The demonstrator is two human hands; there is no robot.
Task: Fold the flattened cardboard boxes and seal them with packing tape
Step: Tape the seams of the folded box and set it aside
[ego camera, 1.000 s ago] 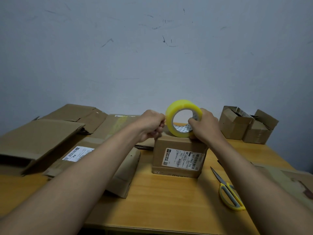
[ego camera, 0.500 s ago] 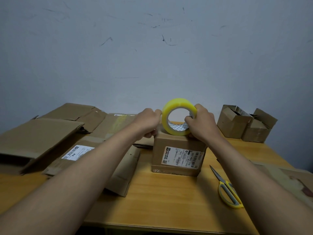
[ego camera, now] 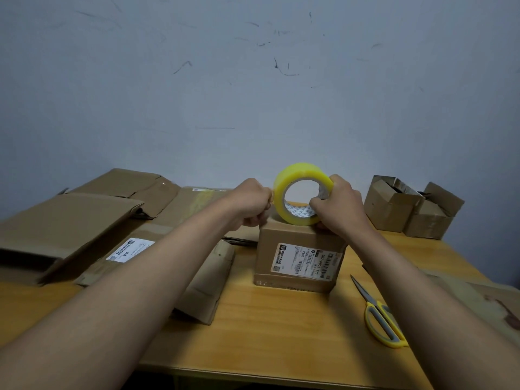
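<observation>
On the counter (ego camera: pixel 253 327) one folded box (ego camera: pixel 298 263) stands unsealed, the right hand (ego camera: pixel 337 205) gripping the tape roll (ego camera: pixel 298 175) on its top, left hand (ego camera: pixel 250 202) fingers apparently pinching the tape's end, flattened boxes (ego camera: pixel 70 218) beyond awaiting folding

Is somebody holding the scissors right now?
No, the scissors lie alone on the table, while the right hand holds the tape roll on the box.

The left hand (ego camera: pixel 249 202) hides its fingertips; the flattened cardboard (ego camera: pixel 478 294) is cut off at right.
</observation>
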